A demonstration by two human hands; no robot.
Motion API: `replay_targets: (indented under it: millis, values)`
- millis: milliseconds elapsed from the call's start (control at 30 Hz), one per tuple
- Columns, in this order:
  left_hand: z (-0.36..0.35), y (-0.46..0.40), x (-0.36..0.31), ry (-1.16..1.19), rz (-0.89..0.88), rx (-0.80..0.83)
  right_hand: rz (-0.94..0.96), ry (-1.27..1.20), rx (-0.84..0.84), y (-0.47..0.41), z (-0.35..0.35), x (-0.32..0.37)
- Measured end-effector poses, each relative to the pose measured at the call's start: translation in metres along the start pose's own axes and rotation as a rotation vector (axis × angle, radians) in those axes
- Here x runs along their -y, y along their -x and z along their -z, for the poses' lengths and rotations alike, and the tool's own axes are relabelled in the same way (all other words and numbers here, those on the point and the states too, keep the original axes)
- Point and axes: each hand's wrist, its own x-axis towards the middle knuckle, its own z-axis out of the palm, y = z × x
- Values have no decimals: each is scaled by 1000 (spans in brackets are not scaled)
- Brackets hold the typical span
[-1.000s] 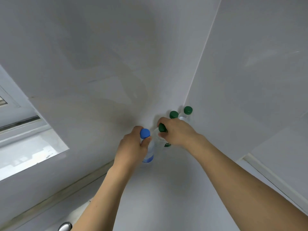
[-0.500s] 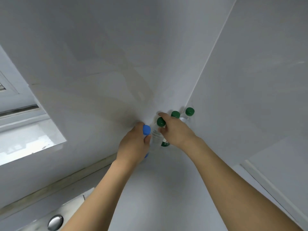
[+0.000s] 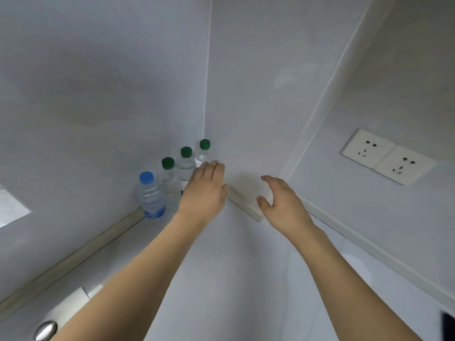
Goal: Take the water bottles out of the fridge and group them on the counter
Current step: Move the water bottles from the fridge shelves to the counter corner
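Note:
Several clear water bottles stand in a row on the white counter (image 3: pixel 221 254), along the back wall into the corner. The blue-capped bottle (image 3: pixel 150 195) is at the left end. To its right stand three green-capped bottles: the first (image 3: pixel 168 173), the second (image 3: pixel 186 158) and the third (image 3: pixel 204 150) nearest the corner. My left hand (image 3: pixel 205 190) is open, palm down, just in front of the green-capped bottles, hiding their lower parts. My right hand (image 3: pixel 280 200) is open and holds nothing, further right over the counter.
Two walls meet behind the bottles. A double wall socket (image 3: pixel 387 156) is on the right wall. A raised ledge (image 3: pixel 246 205) runs along the right wall's foot. A metal knob (image 3: pixel 45 329) shows at the bottom left. A dark object (image 3: pixel 448 326) sits at the bottom right edge.
Both hands have let go of the bottles and pulled back to the right, open. The blue-capped and first green-capped bottles now stand free in the row. The view has swung right.

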Motion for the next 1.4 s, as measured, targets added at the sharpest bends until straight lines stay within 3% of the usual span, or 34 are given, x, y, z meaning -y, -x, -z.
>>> replay_targets:
  millis: [333,567,967,1400]
  values:
    - [-49,-5,-184,91,-336,137,-286,36,-200,119,87,-121]
    - [-67,36,-323,132,-563,220,-482,28,-326,241,145,-187]
    - [-29,227,-576,201,-996,296,-794,62,-623,542,237,-233]
    - [31,458,-780,372,-1408,281,-1096,208,-876,845,297,-231]
